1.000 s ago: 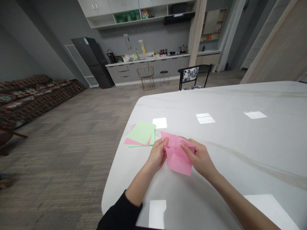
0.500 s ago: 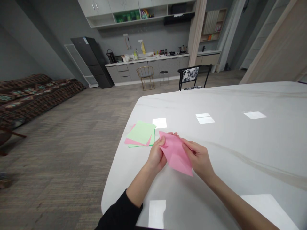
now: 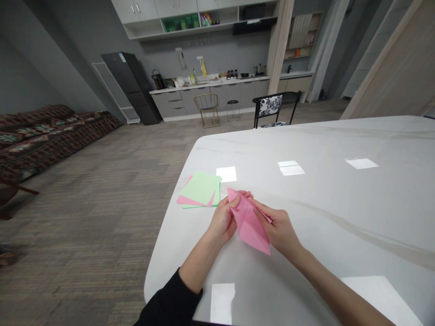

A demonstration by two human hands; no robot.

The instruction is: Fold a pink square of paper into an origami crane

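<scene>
Head view: left hand and right hand, both angled inward, pinch the pink paper.

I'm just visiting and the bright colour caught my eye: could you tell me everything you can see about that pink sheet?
The pink sheet is thin, plain and looks like paper, with no writing visible. It is creased and bent rather than flat, held at a slant above the white table. One pointed corner sticks up beside the thumb of the left hand, which presses on its face; another points down towards the wearer. The right hand pinches its right edge.
</scene>
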